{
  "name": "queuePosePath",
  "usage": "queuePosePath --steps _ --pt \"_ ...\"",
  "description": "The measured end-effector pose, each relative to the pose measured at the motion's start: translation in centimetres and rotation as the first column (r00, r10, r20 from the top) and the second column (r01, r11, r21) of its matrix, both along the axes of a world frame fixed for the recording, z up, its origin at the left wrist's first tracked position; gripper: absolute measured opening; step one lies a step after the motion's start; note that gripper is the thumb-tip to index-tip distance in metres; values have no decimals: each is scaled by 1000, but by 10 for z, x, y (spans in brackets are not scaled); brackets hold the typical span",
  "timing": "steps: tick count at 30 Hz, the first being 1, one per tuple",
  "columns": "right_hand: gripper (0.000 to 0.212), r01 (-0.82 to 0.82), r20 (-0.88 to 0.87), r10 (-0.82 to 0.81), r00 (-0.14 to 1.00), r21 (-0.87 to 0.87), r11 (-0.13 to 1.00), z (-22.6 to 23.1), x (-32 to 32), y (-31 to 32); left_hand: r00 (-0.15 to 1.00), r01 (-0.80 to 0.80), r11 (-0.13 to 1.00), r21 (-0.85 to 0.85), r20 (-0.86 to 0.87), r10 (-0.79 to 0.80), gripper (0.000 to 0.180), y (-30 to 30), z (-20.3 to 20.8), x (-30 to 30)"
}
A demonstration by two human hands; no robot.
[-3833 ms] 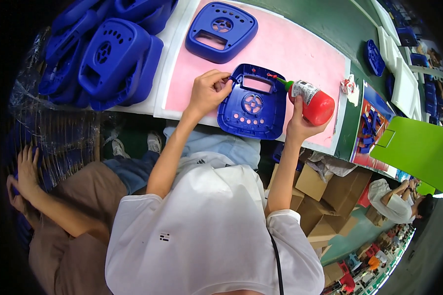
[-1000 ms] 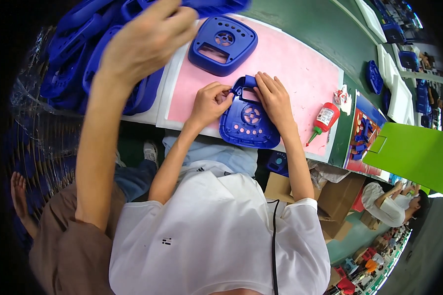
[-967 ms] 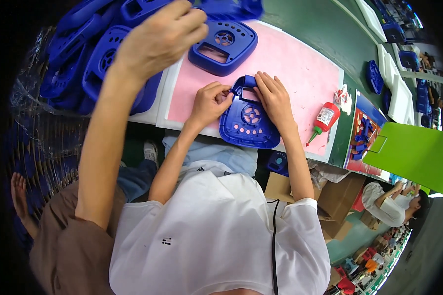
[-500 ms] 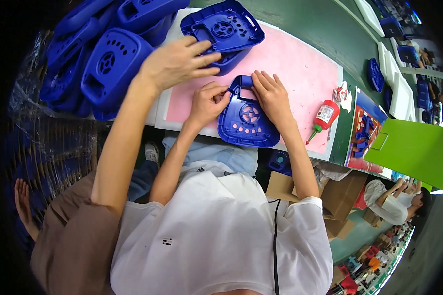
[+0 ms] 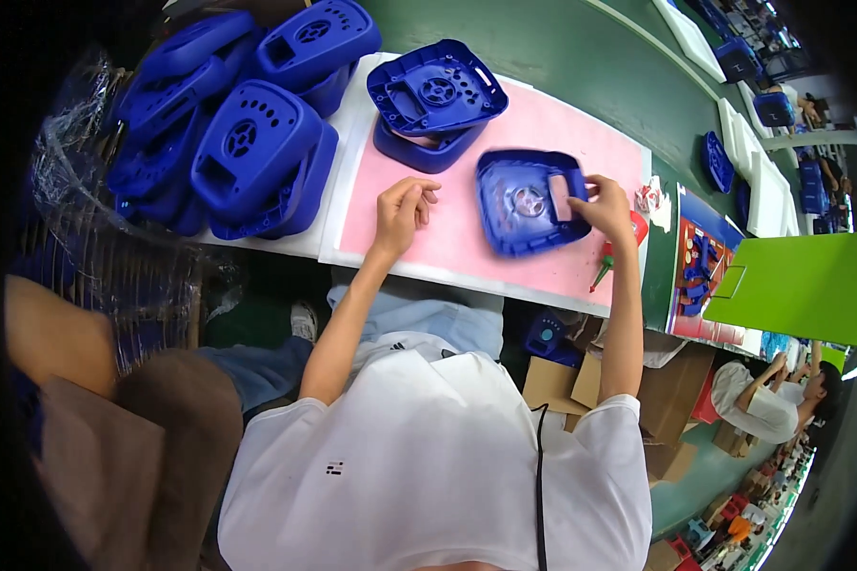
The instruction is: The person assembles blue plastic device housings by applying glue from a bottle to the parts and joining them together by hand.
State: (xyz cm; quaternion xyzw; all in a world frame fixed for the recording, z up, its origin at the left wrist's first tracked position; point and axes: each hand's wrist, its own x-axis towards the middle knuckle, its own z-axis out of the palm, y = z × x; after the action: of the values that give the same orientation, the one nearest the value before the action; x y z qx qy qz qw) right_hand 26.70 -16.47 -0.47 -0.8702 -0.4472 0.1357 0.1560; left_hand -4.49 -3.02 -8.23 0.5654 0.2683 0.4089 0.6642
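Note:
My right hand [image 5: 605,209] grips the right edge of a blue plastic housing [image 5: 505,214], beside its rectangular opening. The housing is held over the pink mat [image 5: 576,128], its hollow ribbed side up, slightly blurred. My left hand [image 5: 405,217] is over the mat to the left, apart from the housing; its fingers are loosely curled and nothing shows in them. Beyond it, one blue housing [image 5: 438,90] rests tilted on another blue housing [image 5: 424,150]. A red bottle with a green tip [image 5: 607,264] lies by my right wrist, partly hidden.
Several blue housings [image 5: 257,143] are piled at the left end of the table, next to clear plastic wrap [image 5: 76,143]. A co-worker's arm [image 5: 57,328] shows at lower left. Right of the mat are crumpled white tissue [image 5: 652,197] and a green board [image 5: 795,285]. Cardboard boxes [image 5: 676,390] stand below.
My right hand has turned the housing and moved it right, now holding its right edge. My left hand has let go of it. The co-worker's hand has withdrawn from the stacked housings.

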Motion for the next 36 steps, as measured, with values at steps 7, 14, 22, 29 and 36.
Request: queuePosePath --steps 7,14,22,29,36 --pt "31 665 -544 -542 640 38 746 -37 64 67 997 54 998 29 -58 -52 32 -2 3 1" --pt "49 478 -603 -180 777 379 792 -3 18 167 998 32 999 -17 -53 -33 32 -1 3 1" --pt "30 -76 -226 89 970 67 995 24 -25 198 995 86 996 11 -60 -86 33 -1 6 7" --pt "26 445 -747 -102 657 275 853 12 -62 89 995 10 999 -50 99 -5 32 -2 -2 -2" --pt "24 815 -976 -28 216 164 556 -17 -177 -38 991 121 982 146 -66 -112 44 -4 11 9"
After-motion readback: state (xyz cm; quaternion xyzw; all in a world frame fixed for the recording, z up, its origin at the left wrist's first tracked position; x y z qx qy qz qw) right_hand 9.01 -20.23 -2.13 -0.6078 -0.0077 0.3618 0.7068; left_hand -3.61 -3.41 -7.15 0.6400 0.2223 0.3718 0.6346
